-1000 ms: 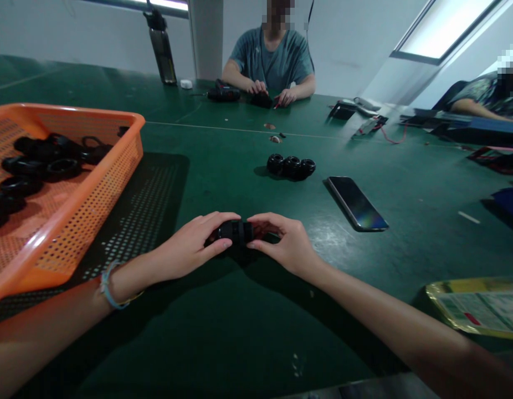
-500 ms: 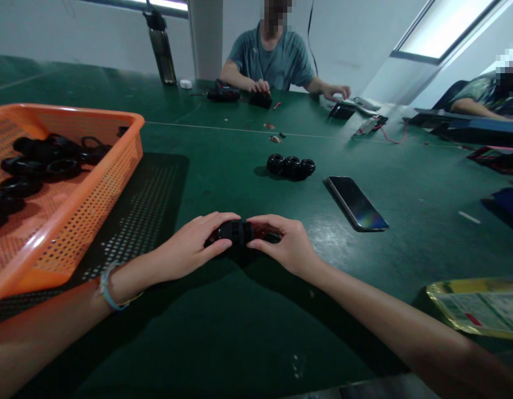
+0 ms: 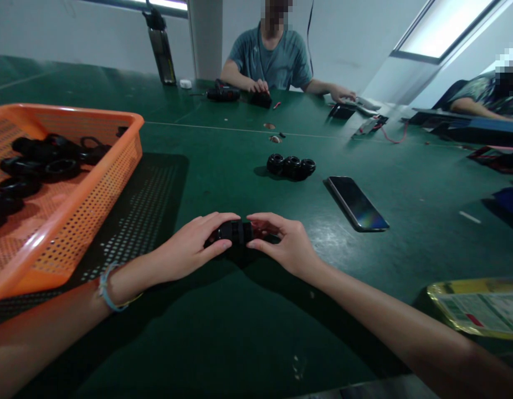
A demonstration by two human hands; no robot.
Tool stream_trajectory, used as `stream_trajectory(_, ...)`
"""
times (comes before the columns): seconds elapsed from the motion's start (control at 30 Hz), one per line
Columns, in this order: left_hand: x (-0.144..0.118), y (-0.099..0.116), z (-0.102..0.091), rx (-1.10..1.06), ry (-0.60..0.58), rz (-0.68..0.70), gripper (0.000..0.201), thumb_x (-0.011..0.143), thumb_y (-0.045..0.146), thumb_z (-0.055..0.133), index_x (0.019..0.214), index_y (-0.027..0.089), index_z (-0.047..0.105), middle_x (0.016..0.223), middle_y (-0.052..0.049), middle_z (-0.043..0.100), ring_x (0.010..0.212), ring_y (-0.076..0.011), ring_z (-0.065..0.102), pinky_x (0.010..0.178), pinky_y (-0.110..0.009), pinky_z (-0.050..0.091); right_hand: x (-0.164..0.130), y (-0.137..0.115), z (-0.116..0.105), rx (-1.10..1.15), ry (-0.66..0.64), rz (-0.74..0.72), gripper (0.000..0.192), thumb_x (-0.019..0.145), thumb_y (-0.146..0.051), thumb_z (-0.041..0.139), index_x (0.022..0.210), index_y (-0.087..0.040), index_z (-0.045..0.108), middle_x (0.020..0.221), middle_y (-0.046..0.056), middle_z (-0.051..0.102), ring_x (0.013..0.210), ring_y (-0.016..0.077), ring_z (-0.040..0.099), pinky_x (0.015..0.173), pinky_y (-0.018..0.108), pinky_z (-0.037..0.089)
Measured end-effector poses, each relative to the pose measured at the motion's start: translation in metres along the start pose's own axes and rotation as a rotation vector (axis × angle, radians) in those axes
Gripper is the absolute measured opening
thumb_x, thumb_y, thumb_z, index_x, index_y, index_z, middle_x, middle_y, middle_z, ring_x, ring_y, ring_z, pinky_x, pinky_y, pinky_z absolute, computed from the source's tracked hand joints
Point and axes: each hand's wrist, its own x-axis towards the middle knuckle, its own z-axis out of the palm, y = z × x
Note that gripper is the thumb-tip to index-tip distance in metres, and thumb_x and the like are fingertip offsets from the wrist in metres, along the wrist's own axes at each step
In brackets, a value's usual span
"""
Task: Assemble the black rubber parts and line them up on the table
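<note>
A black cylindrical part with a ribbed middle lies sideways between my hands, low over the green table. My left hand is closed around its left end, thumb in front and fingers behind. On the right end, the thumb and fingertips of my right hand pinch it. The palms hide both ends, so its exact kind does not show. Beyond my hands stand three shiny black ring-shaped parts, touching in a row. To their right a phone lies flat, screen up.
An orange perforated basket with several black parts stands at left. A yellow-edged packet lies at right. Farther back are a water bottle, a power drill and a person seated across; another person sits at far right.
My hands and the black part hold almost the same position. Across the table, the seated person's hand at the right has shifted slightly to the right.
</note>
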Motion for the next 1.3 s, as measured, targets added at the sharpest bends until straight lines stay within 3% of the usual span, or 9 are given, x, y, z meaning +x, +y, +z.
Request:
stream_trajectory(0.8, -0.0009, 0.0013, -0.0002, 0.012, -0.009, 0.005, 0.041, 0.087, 0.037, 0.038, 0.124, 0.018, 0.044, 0.119, -0.009, 0.057, 0.107, -0.0242, 0.053, 0.093, -0.038, 0.04, 0.0008, -0.0009, 0.0012, 0.002, 0.009, 0.025, 0.027, 0.069, -0.019, 0.071, 0.095, -0.019, 0.068, 0.085, 0.003, 0.073, 0.074, 0.0151, 0.068, 0.069, 0.029, 0.057)
stream_trajectory(1.3, -0.001, 0.0018, -0.0008, 0.018, -0.002, 0.006, 0.041, 0.087, 0.036, 0.038, 0.123, 0.018, 0.044, 0.117, -0.009, 0.058, 0.106, -0.0242, 0.054, 0.091, -0.038, 0.041, 0.0006, 0.0007, 0.0008, 0.005, -0.011, 0.026, 0.031, 0.071, -0.02, 0.069, 0.102, -0.021, 0.064, 0.086, 0.001, 0.072, 0.076, 0.0144, 0.068, 0.07, 0.028, 0.057)
